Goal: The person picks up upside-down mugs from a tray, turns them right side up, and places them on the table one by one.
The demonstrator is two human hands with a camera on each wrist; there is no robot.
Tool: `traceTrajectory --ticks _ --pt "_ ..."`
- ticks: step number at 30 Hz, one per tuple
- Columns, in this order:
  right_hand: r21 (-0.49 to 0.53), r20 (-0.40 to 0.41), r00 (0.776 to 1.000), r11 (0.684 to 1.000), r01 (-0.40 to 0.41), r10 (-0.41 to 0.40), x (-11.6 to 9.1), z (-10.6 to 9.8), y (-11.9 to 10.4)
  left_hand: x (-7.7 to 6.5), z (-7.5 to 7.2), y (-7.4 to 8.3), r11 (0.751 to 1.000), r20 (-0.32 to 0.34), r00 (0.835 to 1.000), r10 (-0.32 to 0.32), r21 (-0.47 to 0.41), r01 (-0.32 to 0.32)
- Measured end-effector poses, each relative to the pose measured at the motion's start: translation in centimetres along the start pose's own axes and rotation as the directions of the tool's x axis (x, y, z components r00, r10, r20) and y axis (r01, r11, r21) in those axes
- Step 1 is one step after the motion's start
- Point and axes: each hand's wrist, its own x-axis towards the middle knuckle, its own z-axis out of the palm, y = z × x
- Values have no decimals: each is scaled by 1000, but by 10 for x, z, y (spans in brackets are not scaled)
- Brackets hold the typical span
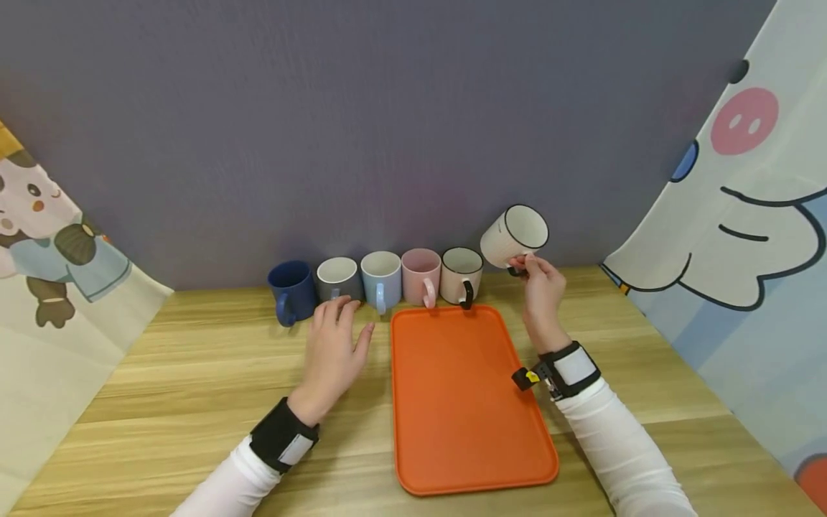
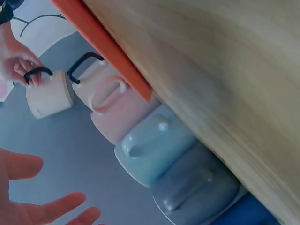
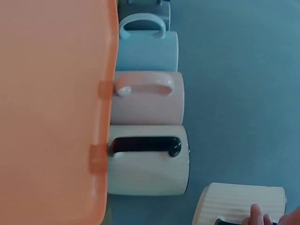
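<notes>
My right hand [image 1: 541, 291] grips the black handle of a white mug [image 1: 510, 237] with a dark rim. That mug is tilted and held above the table at the right end of a row of mugs. The row runs from a navy mug [image 1: 297, 291] through a grey mug [image 1: 349, 280], a light blue mug [image 1: 380, 276] and a pink mug [image 1: 420, 276] to a cream mug [image 1: 460, 276] with a black handle. My left hand [image 1: 332, 352] is in front of the grey mug, fingers extended and holding nothing; in the left wrist view its fingers [image 2: 61, 206] are spread.
An orange tray [image 1: 468, 402] lies on the wooden table [image 1: 213, 388] between my arms, its far edge close to the pink and cream mugs. Behind the row rises a grey panel [image 1: 388, 129]. Cartoon-printed cloths [image 1: 762, 215] hang at both sides.
</notes>
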Motion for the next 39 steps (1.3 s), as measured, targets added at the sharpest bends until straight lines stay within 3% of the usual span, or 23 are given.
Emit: traceTrajectory --ticks 5,13,27,39 --pt "-113 1 1000 993 14 -14 3 -5 4 -1 -8 -8 1000 5 1000 -29 12 29" --pt "-185 -5 1000 983 -14 13 9 -10 14 -2 -15 -20 999 -23 999 -46 22 47" --pt "-350 -18 997 934 -77 75 16 -18 33 -3 -20 -34 997 -49 997 -64 49 67" --pt "-431 0 985 889 -154 170 15 -19 33 -6 -25 -38 996 -58 996 -63 64 67"
